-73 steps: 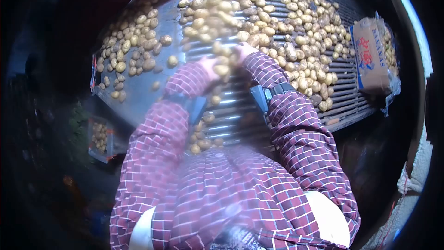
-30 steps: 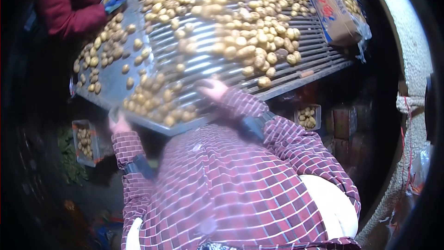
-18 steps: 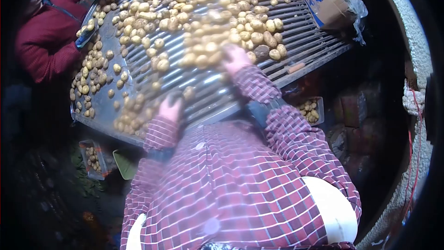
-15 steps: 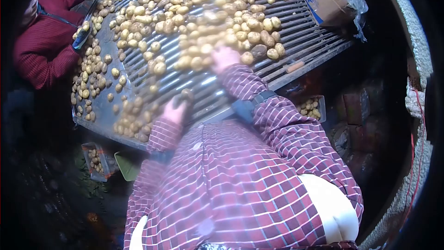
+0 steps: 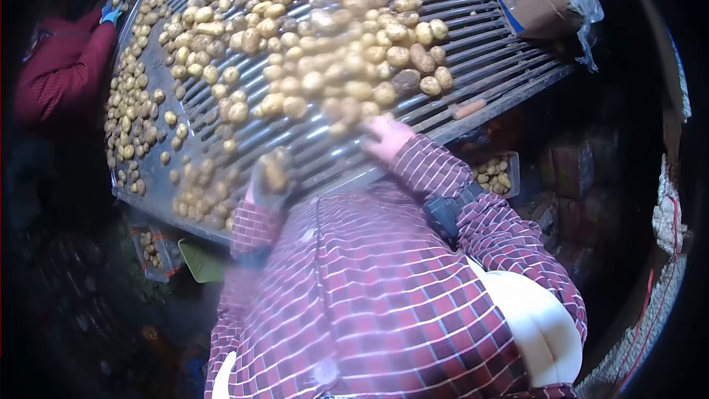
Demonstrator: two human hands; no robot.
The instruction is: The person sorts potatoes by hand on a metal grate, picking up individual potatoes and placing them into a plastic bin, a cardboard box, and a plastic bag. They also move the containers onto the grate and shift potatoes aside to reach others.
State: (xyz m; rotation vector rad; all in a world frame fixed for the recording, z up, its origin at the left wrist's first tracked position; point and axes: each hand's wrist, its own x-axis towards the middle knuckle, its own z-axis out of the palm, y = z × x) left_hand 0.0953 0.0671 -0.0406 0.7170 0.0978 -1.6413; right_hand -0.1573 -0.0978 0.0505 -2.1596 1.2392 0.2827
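Note:
Many yellow-brown potatoes (image 5: 314,81) lie across a sloping slatted metal table (image 5: 325,149). My left hand (image 5: 258,179), smeared by motion, is low over the left of the slats. A potato (image 5: 275,171) shows in its grasp; its fingers are hard to make out. My right hand (image 5: 389,137) is at the near edge of the slats, fingers apart and stretched toward blurred potatoes (image 5: 342,115) just beyond them. Nothing shows in its grip. A dark potato (image 5: 406,82) lies among the pale ones above this hand.
A cardboard box (image 5: 535,4) with torn plastic stands at the far right. A short brown piece (image 5: 469,109) lies on the right rail. Tubs of potatoes (image 5: 496,174) (image 5: 151,251) and a green container (image 5: 201,260) sit below. Another person's gloved hand (image 5: 111,12) is at the far left.
My right hand has drawn back toward me and to the right, with potatoes shifting nearer. A potato now shows in my left hand. The other person's arm has moved up and left.

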